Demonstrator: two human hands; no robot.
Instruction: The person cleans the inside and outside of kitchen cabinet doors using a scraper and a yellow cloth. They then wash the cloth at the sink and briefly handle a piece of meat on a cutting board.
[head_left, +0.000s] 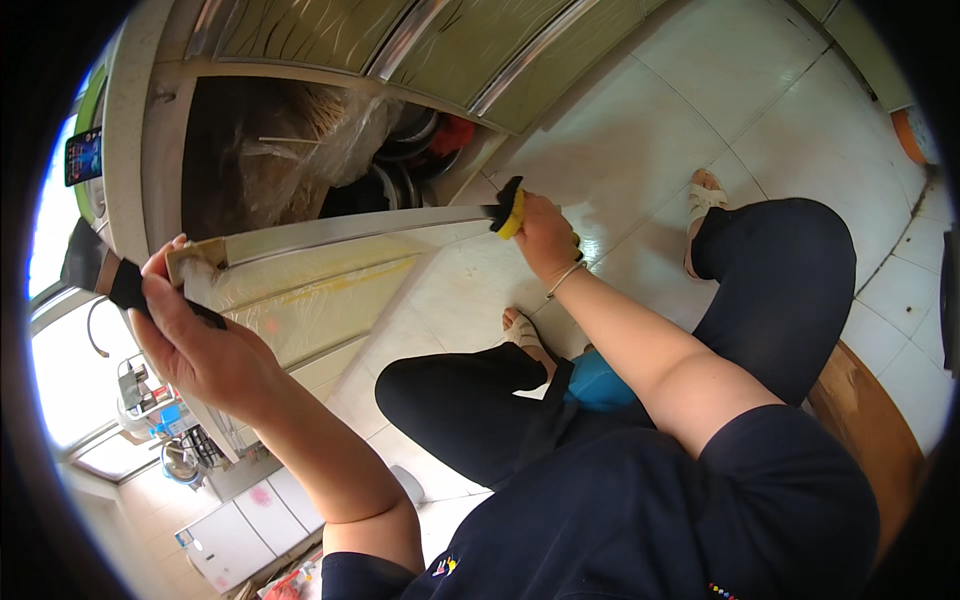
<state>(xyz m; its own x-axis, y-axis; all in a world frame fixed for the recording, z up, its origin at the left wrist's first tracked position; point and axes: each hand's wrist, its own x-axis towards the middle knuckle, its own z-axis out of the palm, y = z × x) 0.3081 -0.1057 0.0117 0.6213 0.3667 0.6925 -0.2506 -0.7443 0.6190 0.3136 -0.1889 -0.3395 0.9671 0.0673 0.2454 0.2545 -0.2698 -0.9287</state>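
My left hand (217, 360) is at the upper corner of an open cabinet door (315, 285), fingers around the corner. It also holds a black-handled tool (129, 285) with a flat grey head, perhaps a scraper; its exact kind is unclear. The door stands almost edge-on to me, with a pale metallic strip (360, 223) along its edge. At the far end of that strip, my right hand (546, 232) grips a yellow and black sponge or cloth (510, 212) against the edge. Part of this pad is hidden by my fingers.
Inside the open cabinet (217, 165) are plastic bags (345, 142) with thin wooden sticks, and dark pans (375, 191). More green cabinet doors (450, 45) adjoin it. A phone (83, 156) stands at the counter's edge. My knees are spread above the tiled floor (652, 127).
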